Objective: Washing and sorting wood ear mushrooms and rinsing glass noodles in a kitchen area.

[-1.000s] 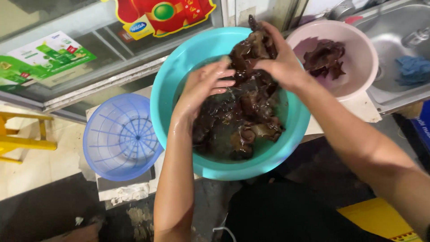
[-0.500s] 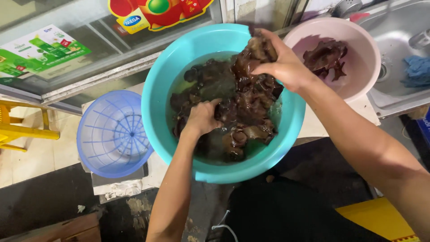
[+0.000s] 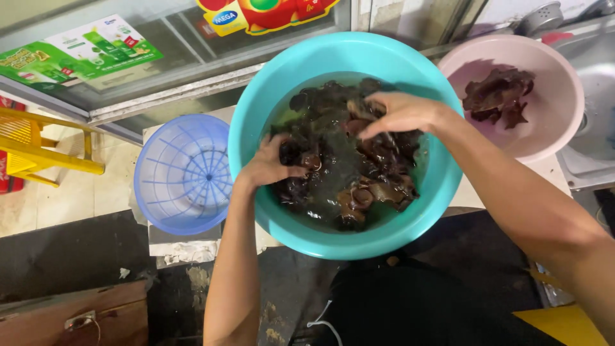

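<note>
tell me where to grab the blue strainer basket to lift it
Grip the blue basket by its rim on the near or left edge, from above. It sits upright and open beside the teal basin, whose wall crowds its right side. This is a judgement: the slotted walls look thin, so the thicker rim seems the firmest hold. Both hands are in the basin.

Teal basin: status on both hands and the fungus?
Left hand and right hand both in teal basin, grasping dark soaked fungus in water. Pink bowl holds a few pieces. Blue strainer beside basin. Nothing blocking.
</note>
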